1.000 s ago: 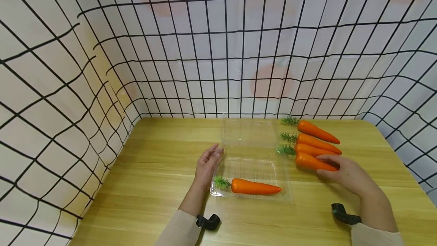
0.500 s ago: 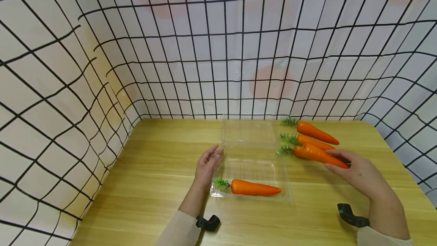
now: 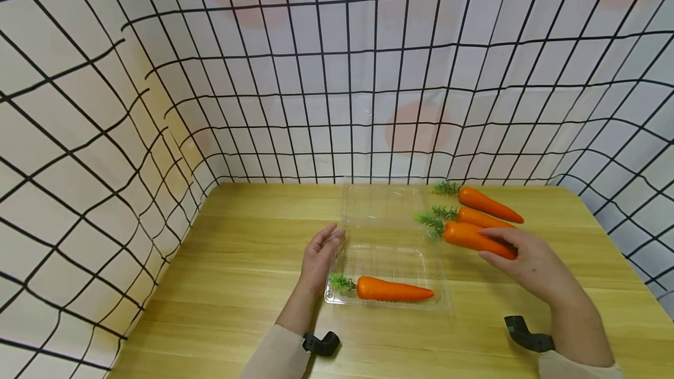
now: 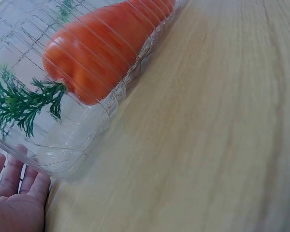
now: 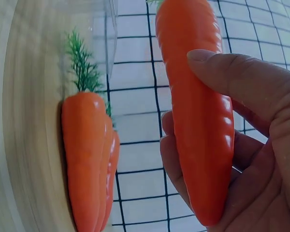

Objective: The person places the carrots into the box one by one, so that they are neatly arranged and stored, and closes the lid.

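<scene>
My right hand pinches an orange carrot with green leaves, thumb on one side and fingers on the other. In the right wrist view this carrot is apart from the other carrots lying on the table. My left hand rests at the left side of an open clear plastic clamshell box, fingers loosely extended against its edge. One carrot lies inside along the near wall, leaves to the left; the left wrist view shows it through the ribbed plastic.
The box's clear lid lies folded back toward the far wall. At the right rear lie a carrot and another just nearer, their leaves pointing left. A white cloth with black grid lines hangs around the wooden table.
My right hand has lifted the nearest carrot off the table, first drawing it slightly right, then bringing it left toward the box. My left hand has stayed in place.
</scene>
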